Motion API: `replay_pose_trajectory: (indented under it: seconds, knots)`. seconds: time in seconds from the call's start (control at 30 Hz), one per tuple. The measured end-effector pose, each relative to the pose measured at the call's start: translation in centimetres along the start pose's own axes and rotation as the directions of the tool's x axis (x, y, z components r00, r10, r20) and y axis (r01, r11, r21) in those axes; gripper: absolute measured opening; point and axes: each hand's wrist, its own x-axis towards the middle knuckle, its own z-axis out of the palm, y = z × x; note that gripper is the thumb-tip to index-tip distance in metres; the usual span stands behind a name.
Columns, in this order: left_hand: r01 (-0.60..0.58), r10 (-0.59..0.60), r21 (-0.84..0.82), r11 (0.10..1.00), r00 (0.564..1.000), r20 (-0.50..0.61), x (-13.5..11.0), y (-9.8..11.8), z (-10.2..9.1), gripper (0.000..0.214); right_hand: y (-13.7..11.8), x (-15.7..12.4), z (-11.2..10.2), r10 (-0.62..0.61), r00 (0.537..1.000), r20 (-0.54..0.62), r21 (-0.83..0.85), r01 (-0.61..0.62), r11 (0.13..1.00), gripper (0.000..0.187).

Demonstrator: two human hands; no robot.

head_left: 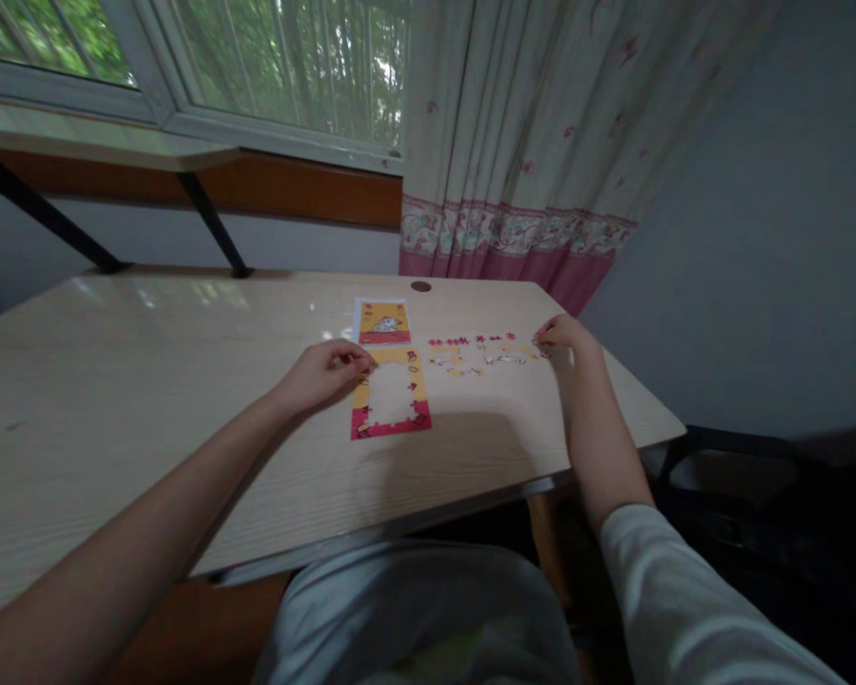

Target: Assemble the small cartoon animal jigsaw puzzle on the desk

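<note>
A jigsaw puzzle border (392, 419), yellow and red with an empty middle, lies on the light wooden table (114, 400). My left hand (324, 371) rests curled at the frame's upper left corner, fingertips pinched at its edge. Behind the frame lies a small reference picture card (383, 321) in orange and white. Loose puzzle pieces (477, 352) are spread in rows to the right. My right hand (563, 335) is at the right end of those rows, with its fingers pinched together on a piece too small to name.
A cable hole (420, 285) sits in the table near its far edge. A curtain (542, 143) hangs behind, beside a window (257, 67) and a shelf with black brackets (206, 214). The table's right edge drops off by a dark chair (742, 495).
</note>
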Motion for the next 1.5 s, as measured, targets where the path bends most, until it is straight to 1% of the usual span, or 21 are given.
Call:
replay_pose_trajectory:
  seconds: [0.1,0.17,0.3,0.37,0.43,0.5,0.57,0.63,0.7,0.8,1.0,1.17,1.27,1.33,1.37,1.5]
  knots:
    - [0.0,0.0,0.004,1.0,1.0,-0.002,0.0,-0.1,-0.1,0.029,0.1,0.2,0.4,0.046,0.995,0.083,-0.011,-0.045,0.999,0.013]
    - [0.001,-0.001,0.001,1.0,1.0,0.004,0.0,-0.1,-0.1,0.029,0.0,0.4,0.4,0.067,0.991,0.12,-0.022,-0.065,0.998,0.011]
    - [0.004,-0.004,-0.006,1.0,1.0,0.006,0.0,0.1,-0.1,0.029,-0.3,0.2,0.3,0.083,0.984,0.157,-0.033,-0.079,0.996,0.005]
    - [0.007,-0.007,-0.001,1.0,1.0,0.003,-0.1,0.2,-0.2,0.03,-0.8,-0.1,0.2,0.046,0.986,0.161,-0.011,-0.045,0.999,0.007]
    - [0.005,-0.005,0.003,1.0,1.0,0.0,-0.1,0.2,-0.2,0.03,-1.4,-0.4,0.2,-0.045,0.982,0.186,0.039,0.038,0.999,0.013]
    - [0.0,0.0,0.004,1.0,1.0,-0.007,-0.1,0.3,-0.2,0.028,-2.2,-0.6,0.2,-0.165,0.96,0.224,0.088,0.149,0.985,0.017]
    - [-0.006,0.006,0.008,1.0,1.0,-0.012,-0.1,0.3,-0.2,0.027,-2.8,-0.6,0.5,-0.268,0.929,0.254,0.102,0.25,0.963,0.02]
    - [-0.009,0.009,0.011,1.0,1.0,-0.013,-0.1,0.4,-0.2,0.026,-3.3,-0.5,0.8,-0.324,0.909,0.262,0.084,0.313,0.946,0.021]
    - [-0.004,0.004,0.011,1.0,1.0,-0.006,-0.1,0.4,-0.2,0.026,-3.5,-0.4,1.2,-0.343,0.903,0.259,0.06,0.339,0.939,0.023]
    - [0.01,-0.01,0.019,1.0,1.0,0.0,-0.1,0.4,-0.3,0.027,-3.6,-0.3,1.5,-0.343,0.904,0.256,0.036,0.346,0.938,0.025]
    - [-0.004,0.004,0.025,1.0,1.0,-0.001,-0.1,0.2,-0.3,0.028,-3.9,-0.3,1.5,-0.331,0.898,0.29,0.017,0.341,0.94,0.026]
    - [-0.01,0.01,-0.003,1.0,1.0,-0.002,-0.1,0.2,-0.2,0.027,-4.1,-0.6,1.4,-0.341,0.896,0.285,0.056,0.34,0.939,0.021]
    - [-0.01,0.01,-0.005,1.0,1.0,0.0,0.0,0.0,-0.2,0.027,-4.8,-1.1,1.5,-0.37,0.89,0.267,0.087,0.36,0.929,0.015]
    - [-0.004,0.004,0.001,1.0,1.0,0.005,0.0,-0.1,-0.1,0.028,-5.7,-1.6,1.7,-0.42,0.872,0.252,0.131,0.399,0.908,0.014]
    - [-0.002,0.002,0.005,1.0,1.0,0.006,0.0,-0.1,-0.1,0.028,-6.2,-1.8,1.9,-0.453,0.856,0.25,0.162,0.424,0.891,0.015]
    - [-0.001,0.001,0.012,1.0,1.0,0.004,-0.1,0.1,-0.2,0.027,-8.6,-3.2,2.5,-0.562,0.778,0.283,0.271,0.497,0.824,0.026]
